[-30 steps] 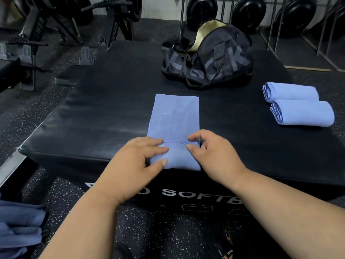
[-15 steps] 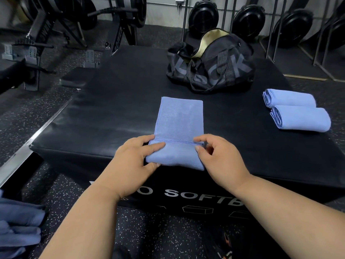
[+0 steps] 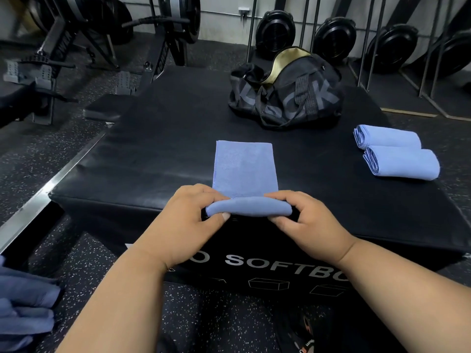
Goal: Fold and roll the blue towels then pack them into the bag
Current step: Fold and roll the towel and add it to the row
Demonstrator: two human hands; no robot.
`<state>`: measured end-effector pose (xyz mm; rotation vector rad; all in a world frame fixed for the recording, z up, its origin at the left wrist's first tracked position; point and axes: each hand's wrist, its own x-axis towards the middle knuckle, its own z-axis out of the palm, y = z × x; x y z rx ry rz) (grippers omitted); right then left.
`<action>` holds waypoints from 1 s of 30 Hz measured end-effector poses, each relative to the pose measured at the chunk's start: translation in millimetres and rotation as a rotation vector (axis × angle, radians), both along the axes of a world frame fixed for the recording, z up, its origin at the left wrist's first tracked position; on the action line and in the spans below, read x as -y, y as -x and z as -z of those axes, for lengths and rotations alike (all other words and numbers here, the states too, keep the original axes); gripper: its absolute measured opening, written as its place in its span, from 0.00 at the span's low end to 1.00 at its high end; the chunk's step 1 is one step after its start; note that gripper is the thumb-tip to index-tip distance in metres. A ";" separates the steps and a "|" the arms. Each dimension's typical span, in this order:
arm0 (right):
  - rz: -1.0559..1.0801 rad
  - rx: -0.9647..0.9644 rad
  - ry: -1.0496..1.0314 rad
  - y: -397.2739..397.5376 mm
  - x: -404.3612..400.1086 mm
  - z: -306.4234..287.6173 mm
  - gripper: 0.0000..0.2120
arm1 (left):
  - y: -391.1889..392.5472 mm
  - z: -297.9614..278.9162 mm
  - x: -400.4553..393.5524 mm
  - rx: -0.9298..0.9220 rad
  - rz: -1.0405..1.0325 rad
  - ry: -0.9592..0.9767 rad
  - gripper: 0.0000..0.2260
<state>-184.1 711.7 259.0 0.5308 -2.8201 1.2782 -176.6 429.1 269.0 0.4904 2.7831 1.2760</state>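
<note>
My left hand (image 3: 190, 220) and right hand (image 3: 304, 222) each pinch the rolled near end of the folded blue terry towel (image 3: 244, 171), at six o'clock on the black padded box (image 3: 153, 154); the black duffel bag (image 3: 288, 98) sits at twelve.

A big black soft box (image 3: 158, 159) sits on the floor, and its front side shows white letters (image 3: 285, 266) that read "SOFTBO" before an arm cuts them off. Small white box drawings (image 3: 269, 284) sit under the letters. The floor (image 3: 51, 146) is dark rubber with little white specks. A shiny metal strip (image 3: 43, 197) runs along the floor on the left. Behind the box, on the left, stand black gym machines (image 3: 163, 29) with foot pads (image 3: 28, 72). Round black wheels, maybe fan machines stood on end (image 3: 275, 34), line the light wall at the back, with thin metal bars (image 3: 363, 44) between them. A small white wall plug (image 3: 244, 9) is up high.
</note>
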 end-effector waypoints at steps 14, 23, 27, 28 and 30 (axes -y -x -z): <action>0.260 0.158 0.296 17.0 11.9 6.3 0.12 | 4.9 5.3 -19.7 0.085 -0.297 -0.292 0.22; 0.308 0.167 0.220 28.2 11.0 10.2 0.13 | 15.4 12.2 -20.0 0.064 -0.412 -0.150 0.17; 0.316 0.158 0.184 30.2 10.5 8.5 0.14 | 16.8 14.6 -21.0 0.076 -0.467 -0.081 0.19; 0.314 0.156 0.178 30.1 10.5 8.3 0.14 | 16.8 13.4 -21.1 0.088 -0.468 -0.080 0.18; 0.310 0.156 0.166 30.2 10.9 8.8 0.14 | 17.0 10.8 -21.1 0.116 -0.450 -0.068 0.17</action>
